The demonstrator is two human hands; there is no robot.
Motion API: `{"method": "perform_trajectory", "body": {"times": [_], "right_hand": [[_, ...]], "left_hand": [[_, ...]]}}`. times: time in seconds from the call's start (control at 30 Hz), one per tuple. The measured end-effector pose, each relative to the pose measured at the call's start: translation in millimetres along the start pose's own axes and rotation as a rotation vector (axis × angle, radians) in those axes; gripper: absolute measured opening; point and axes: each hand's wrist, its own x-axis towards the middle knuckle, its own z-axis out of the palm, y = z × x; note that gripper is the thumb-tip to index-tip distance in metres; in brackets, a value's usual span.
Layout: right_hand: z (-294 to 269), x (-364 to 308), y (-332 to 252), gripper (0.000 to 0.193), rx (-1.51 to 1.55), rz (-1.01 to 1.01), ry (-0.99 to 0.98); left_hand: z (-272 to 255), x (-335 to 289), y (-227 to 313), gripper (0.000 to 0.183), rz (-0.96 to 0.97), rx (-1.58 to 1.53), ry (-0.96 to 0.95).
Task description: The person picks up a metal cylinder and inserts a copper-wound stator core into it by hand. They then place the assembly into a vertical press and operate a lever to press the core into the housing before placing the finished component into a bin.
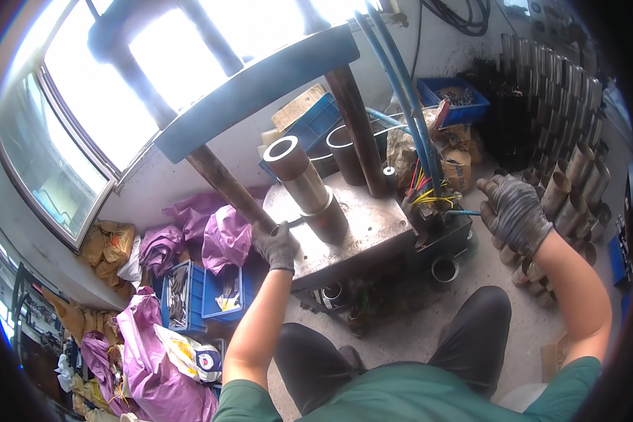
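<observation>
In a cluttered workshop with purple sacks [155, 352] and blue bins [190, 292] on the floor, a steel tube [306, 186] stood tilted on the press plate [366, 225], apparently already seated. The gloved left hand [276, 245], grip clenched on a thin rod [293, 224] at the tube's base, steadied it. The gloved right hand [515, 213], fingers loosely curled and grasping nothing, hovered near the wiring [429, 197]. Many stacked tubes [570, 190] seemingly awaited pressing.

Purple sacks [226, 238], blue bins [204, 292], stacked tubes [570, 91].
</observation>
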Motion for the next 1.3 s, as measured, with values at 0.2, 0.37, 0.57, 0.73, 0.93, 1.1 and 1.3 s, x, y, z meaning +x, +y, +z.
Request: {"method": "perform_trajectory", "body": {"times": [0.2,0.37,0.57,0.73,0.93,1.1,1.3], "right_hand": [[-20,1,-12,0.062,-0.023,0.146,-0.370],[-30,7,-33,0.061,-0.050,0.135,-0.640],[-21,-8,-39,0.042,0.022,-0.005,-0.560],[-18,-4,-41,0.046,-0.031,-0.062,-0.660],[-21,-2,-40,0.044,-0.097,-0.076,-0.804],[-23,-6,-39,0.042,-0.085,-0.064,-0.791],[-16,-32,-32,0.039,-0.070,-0.083,-0.851]], "left_hand": [[7,-24,-4,0.100,-0.562,0.536,-0.190],[13,-13,-21,0.096,-0.484,0.487,-0.242],[12,-12,-68,0.053,-0.430,-0.423,-0.091],[-14,34,-18,0.041,-0.250,-1.265,-0.490],[-9,59,167,0.040,0.129,-1.226,-0.368],[29,84,206,0.031,0.371,-0.926,-0.426],[90,118,176,0.059,0.491,-0.240,-0.203]]}}
